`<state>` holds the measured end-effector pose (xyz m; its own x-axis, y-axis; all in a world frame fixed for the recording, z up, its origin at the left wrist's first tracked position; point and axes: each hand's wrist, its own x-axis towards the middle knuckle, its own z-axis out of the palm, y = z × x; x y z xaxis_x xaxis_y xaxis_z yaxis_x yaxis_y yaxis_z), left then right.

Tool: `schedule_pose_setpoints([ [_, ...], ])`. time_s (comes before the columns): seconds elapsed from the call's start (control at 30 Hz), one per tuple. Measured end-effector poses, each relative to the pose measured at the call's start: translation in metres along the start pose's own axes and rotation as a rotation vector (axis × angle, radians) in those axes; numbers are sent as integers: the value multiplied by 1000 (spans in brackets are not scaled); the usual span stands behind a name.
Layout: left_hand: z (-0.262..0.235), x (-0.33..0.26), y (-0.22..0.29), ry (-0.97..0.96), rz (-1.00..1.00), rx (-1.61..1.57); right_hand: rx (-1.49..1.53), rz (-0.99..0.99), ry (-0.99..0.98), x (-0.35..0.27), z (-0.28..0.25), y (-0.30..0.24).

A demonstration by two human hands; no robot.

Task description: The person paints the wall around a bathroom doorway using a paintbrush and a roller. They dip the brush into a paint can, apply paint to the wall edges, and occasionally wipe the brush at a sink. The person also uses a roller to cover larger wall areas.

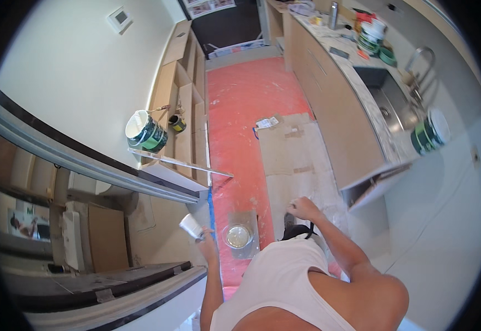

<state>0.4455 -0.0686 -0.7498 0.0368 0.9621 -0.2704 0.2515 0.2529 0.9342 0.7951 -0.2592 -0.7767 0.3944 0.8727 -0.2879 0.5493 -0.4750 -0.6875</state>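
Note:
My left hand (207, 246) is closed on a white cylinder (190, 225), roughly cup-shaped, held tilted beside the doorway edge. A grey patch shows where my fingers meet it. To the right of this hand, a round clear-rimmed tub (238, 236) with pale contents stands on a grey board (246, 252) on the floor. My right hand (305, 209) is held in front of my body with its fingers curled together. What lies between them, if anything, is too small to make out. Just below it a dark shoe (289, 219) shows.
Red sheeting (235, 110) and brown cardboard (290, 182) cover the floor. Left, an open wooden cabinet (182, 110) holds a paint bucket (148, 132), a small dark pot (177, 123) and a long strip (180, 161). Right, a counter (370, 116) has a sink (389, 102) and another bucket (431, 132).

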Motion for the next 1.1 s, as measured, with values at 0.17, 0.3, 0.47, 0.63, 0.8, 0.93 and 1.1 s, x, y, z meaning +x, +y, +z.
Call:
schedule_pose_setpoints([
  [0.17, 74, 26, -103, 92, 44, 526, 133, 55, 207, 17, -87, 56],
  [0.3, 72, 10, -163, 25, -256, 692, 137, 206, 218, 45, -138, 68],
  [0.47, 96, 47, -172, 126, -306, 716, 231, 155, 196, 136, -156, 91],
  [0.63, 172, 175, -142, 69, -142, 590, 351, 169, 261, 248, -219, 65],
  [0.8, 288, 329, -48, -117, 197, 686, 428, 488, 299, 355, -225, 138],
  [0.93, 406, 448, 21, -253, 223, 500, 87, 719, 312, 346, -202, 196],
  [1.1, 529, 538, 143, -378, 352, 283, -265, 883, -247, 297, -64, 368],
])
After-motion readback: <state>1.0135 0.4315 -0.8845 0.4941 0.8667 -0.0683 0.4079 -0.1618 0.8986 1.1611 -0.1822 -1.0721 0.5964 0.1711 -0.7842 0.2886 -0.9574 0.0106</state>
